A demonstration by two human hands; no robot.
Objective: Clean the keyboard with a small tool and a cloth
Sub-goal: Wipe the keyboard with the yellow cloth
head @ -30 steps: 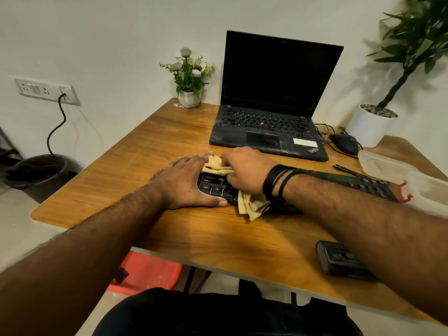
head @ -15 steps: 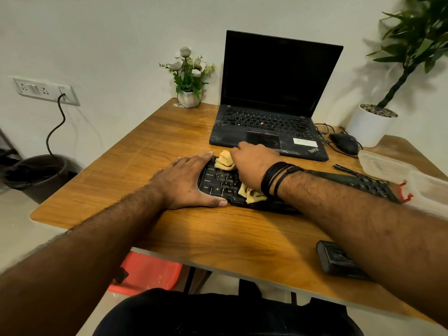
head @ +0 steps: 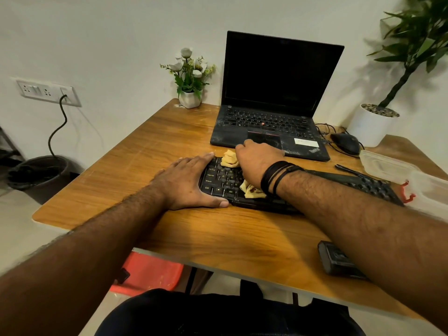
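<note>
A black keyboard (head: 219, 180) lies across the middle of the wooden table (head: 150, 146). My left hand (head: 189, 185) rests flat around its left end, fingers straight, thumb along the front edge. My right hand (head: 257, 161) grips a crumpled yellow cloth (head: 229, 159) and presses it on the keys near the keyboard's far edge. Part of the cloth shows below my wrist. A thin dark tool (head: 349, 169) lies beyond the keyboard's right half.
An open black laptop (head: 274, 98) stands just behind the keyboard. A mouse (head: 345, 143), clear plastic containers (head: 388, 166), a white plant pot (head: 371, 124) and a small flower pot (head: 190, 98) sit around the table. A black box (head: 339, 261) lies near the front edge.
My right hand has slid the cloth away from me across the left keys, from the front edge toward the far edge. My left hand has stayed in place.
</note>
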